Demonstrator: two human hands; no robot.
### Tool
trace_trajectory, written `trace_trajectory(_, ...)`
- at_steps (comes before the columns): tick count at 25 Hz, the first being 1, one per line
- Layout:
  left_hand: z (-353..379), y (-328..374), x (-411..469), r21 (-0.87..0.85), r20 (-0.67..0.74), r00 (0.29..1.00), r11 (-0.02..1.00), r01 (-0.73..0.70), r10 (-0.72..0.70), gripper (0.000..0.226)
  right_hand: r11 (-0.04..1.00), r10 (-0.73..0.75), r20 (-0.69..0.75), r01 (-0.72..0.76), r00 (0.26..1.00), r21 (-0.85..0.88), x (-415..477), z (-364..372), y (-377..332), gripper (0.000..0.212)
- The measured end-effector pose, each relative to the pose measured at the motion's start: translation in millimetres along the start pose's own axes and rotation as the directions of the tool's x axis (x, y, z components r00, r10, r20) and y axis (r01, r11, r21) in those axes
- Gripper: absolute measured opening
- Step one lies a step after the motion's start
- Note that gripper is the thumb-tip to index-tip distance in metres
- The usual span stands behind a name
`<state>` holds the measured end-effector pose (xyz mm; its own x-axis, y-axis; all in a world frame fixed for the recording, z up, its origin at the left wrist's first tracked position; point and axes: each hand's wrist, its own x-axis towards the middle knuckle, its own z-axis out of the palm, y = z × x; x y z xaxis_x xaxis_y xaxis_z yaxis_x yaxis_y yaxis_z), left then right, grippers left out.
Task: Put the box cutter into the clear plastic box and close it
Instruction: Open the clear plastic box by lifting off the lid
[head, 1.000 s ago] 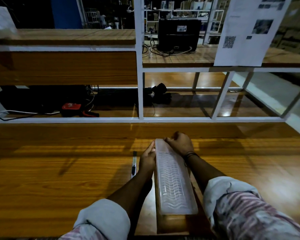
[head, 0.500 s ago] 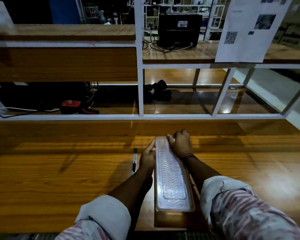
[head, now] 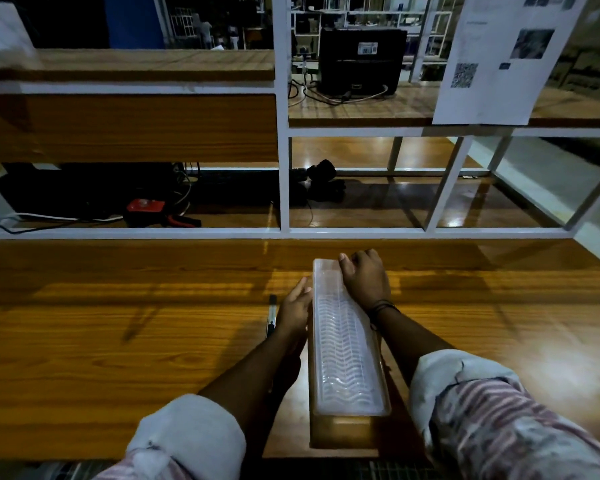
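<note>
On the counter (head: pixel 84 341) the box (head: pixel 347 348) now lies flatter than a second ago, right hand (head: pixel 364 278) curled over its far end, left hand (head: pixel 293 306) loose-fingered against its side, the cutter (head: pixel 271 315) still outside, just left.

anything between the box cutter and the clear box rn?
Yes: in the head view the left hand lies between the box cutter and the clear plastic box, resting against the box's left side.
</note>
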<state>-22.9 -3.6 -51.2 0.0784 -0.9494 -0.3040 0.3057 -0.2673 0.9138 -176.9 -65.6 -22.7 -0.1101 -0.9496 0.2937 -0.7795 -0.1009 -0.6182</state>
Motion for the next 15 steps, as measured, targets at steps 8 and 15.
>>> trace_trajectory(8,-18,-2,-28,0.373,-0.077,0.973,0.912,-0.174,0.217,0.013,0.995,0.071,0.069,-0.075,0.995,0.070,12,-13,-16,0.040)
trace_trajectory(15,-12,6,-41,0.238,-0.122,0.986,0.968,-0.084,0.115,0.022,0.932,0.232,0.182,-0.165,0.956,-0.322,-33,-23,-65,0.116)
